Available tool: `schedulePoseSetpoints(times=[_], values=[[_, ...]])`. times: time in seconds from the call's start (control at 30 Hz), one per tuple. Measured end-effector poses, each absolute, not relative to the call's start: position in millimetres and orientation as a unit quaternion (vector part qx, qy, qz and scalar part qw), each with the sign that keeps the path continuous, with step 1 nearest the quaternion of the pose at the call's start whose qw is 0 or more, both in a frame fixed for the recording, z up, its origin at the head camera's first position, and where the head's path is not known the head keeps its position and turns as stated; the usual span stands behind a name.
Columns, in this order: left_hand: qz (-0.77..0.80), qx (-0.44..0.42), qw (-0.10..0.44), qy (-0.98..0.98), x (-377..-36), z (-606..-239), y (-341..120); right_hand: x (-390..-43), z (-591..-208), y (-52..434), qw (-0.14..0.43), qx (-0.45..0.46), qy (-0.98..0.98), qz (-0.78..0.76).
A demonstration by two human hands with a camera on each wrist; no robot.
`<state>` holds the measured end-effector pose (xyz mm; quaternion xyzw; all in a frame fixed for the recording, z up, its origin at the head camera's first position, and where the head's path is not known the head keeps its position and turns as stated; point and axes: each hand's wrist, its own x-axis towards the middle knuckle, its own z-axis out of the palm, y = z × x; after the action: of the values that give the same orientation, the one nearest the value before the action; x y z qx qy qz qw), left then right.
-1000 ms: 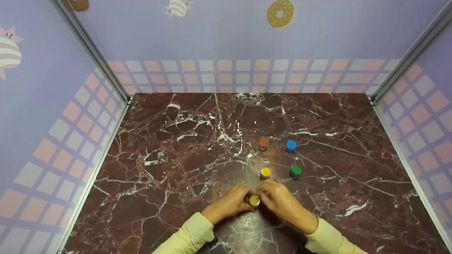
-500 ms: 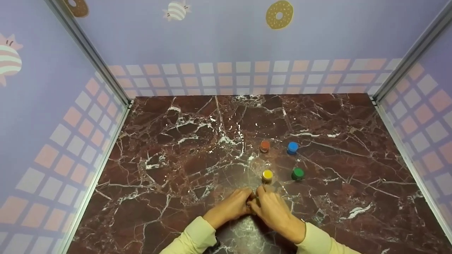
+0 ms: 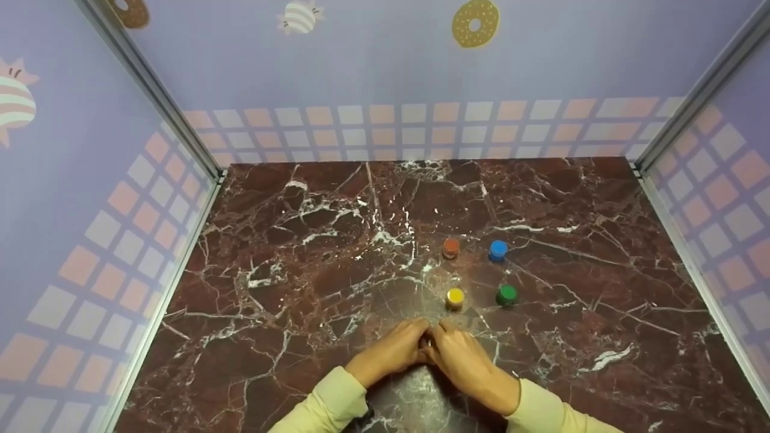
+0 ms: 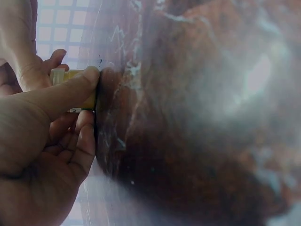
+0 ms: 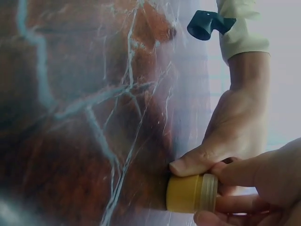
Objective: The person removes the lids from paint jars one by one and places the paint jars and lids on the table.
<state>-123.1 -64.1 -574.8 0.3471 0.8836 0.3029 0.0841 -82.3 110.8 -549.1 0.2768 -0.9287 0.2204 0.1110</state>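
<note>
The step in hand looks like work on the lid (image 5: 208, 194) of a small yellow jar (image 5: 182, 194), which appears to stand upright on the table (image 3: 289, 252), between the hands and just nearer the person than four other jars (image 3: 506, 294). The left hand (image 3: 392, 350) grips the jar's body; the right hand (image 3: 466, 362) pinches the lid. Turning direction cannot be told; the next move probably calls for a steady left hold while the right fingers twist.

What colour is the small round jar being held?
The jar's body is yellow; the right wrist view shows it best.
</note>
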Motion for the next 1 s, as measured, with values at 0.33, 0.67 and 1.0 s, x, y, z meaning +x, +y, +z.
schedulePoseSetpoints(times=[0.33,0.67,1.0], values=[[0.327,0.333,0.110,0.878,-126.4,-571.9,-63.9,-100.6,-546.7,132.1,0.065,0.451,-0.857,0.242],[0.315,0.329,0.127,0.881,-127.2,-569.9,-63.7,-113.1,-549.6,139.9,0.087,0.537,-0.814,0.205],[0.321,0.339,0.122,0.876,-123.8,-570.7,-62.8,-111.2,-543.9,152.1,0.113,0.362,-0.850,0.366]])
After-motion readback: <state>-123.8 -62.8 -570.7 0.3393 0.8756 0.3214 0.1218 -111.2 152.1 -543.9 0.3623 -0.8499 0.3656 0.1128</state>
